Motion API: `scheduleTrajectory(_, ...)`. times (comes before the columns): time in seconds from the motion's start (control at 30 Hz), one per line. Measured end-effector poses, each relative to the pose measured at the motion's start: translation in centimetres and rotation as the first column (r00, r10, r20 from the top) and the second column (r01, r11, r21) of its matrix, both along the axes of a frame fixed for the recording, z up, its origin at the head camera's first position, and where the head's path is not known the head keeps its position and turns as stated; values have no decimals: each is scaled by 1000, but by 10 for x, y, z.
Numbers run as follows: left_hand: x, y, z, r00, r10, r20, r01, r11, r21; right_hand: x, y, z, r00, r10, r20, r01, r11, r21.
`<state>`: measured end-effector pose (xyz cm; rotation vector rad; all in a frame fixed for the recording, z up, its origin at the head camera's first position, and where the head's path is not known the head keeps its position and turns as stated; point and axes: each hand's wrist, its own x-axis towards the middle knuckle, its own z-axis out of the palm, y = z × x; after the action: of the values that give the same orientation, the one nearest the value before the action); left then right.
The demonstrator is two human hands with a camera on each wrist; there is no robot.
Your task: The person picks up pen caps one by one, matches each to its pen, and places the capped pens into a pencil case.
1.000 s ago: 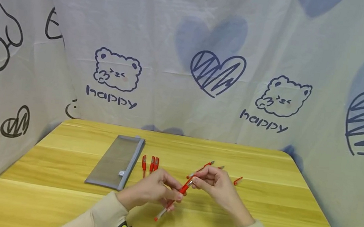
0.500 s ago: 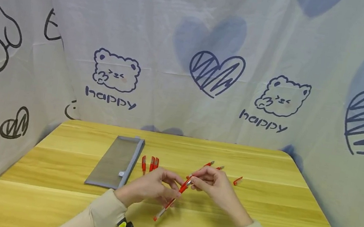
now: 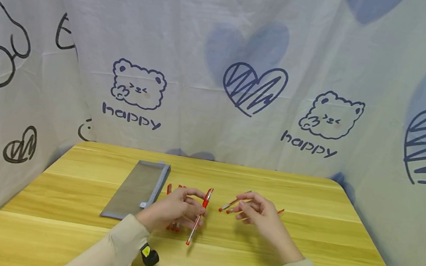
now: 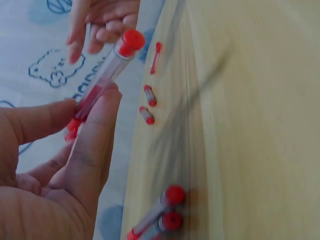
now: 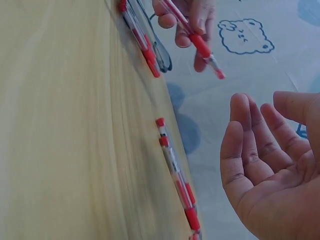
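Note:
In the head view my left hand [image 3: 175, 206] pinches a red gel pen [image 3: 194, 229] between thumb and fingers, and its upper end carries a red cap. The left wrist view shows the pen's red end plug [image 4: 133, 41] pointing up past the thumb. My right hand [image 3: 266, 218] holds nothing, its fingers loosely bent and apart from the pen. Just left of it, two more red gel pens [image 3: 229, 203] lie on the table. Several capped red pens [image 3: 169, 189] lie side by side behind and under my left hand, partly hidden by it.
A grey mesh zip pouch [image 3: 134, 190] lies flat on the wooden table [image 3: 43, 227], left of the pens. A small red pen cap [image 3: 281, 211] shows partly behind my right hand. White printed cloth [image 3: 191, 116] hangs around the table's back and sides.
My right hand has let go of the pen's cap end and drawn away to the right. My left hand has swung the pen more upright and slightly left, over the row of capped pens.

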<state>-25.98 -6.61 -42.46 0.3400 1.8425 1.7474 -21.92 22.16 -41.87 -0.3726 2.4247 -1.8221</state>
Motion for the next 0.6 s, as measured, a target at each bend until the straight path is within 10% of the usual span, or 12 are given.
scheduleTrajectory(0.6, -22, -9, -2, 968, 235, -84, -246, 955, -164, -13, 23, -9, 989, -92, 114, 105, 989, -107)
